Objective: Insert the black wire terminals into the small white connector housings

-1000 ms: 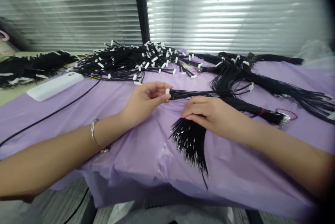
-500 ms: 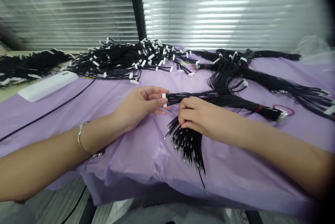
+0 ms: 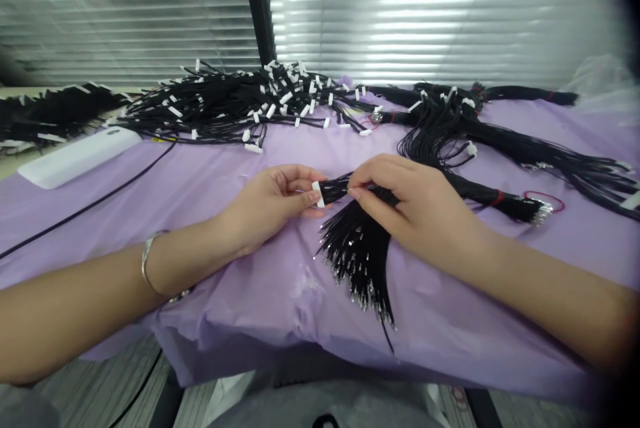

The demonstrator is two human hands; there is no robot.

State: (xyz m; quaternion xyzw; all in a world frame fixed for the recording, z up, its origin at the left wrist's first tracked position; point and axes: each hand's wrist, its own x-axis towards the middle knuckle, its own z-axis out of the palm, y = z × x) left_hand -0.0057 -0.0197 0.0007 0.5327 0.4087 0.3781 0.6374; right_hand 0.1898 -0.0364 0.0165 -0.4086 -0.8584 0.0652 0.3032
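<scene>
Between the thumb and fingers of my left hand (image 3: pixel 275 205) is a white connector housing (image 3: pixel 319 194), with several black wires (image 3: pixel 336 188) running out of it to the right. Just right of the housing, my right hand (image 3: pixel 415 198) pinches, thumb against forefinger, what looks like a thin wire with a small metal tip. Below my right hand a fan of loose black wires (image 3: pixel 357 251) with silver crimped ends spreads over the purple cloth (image 3: pixel 270 321). Its upper part is hidden behind my fingers. A red-tied wire bundle (image 3: pixel 480 191) extends to the right of that hand.
Along the back lies a heap of black wires with white connectors (image 3: pixel 225 105). More wire bundles (image 3: pixel 540 148) lie at the right. A long white plastic case (image 3: pixel 80 155) and a black cable (image 3: pixel 100 201) are at the left. Window blinds (image 3: pixel 400 15) stand behind the table.
My right hand has risen from the loose wire ends toward the white connector housing, its thumb and forefinger pinched. My left hand keeps its hold on the housing. The view has shifted slightly.
</scene>
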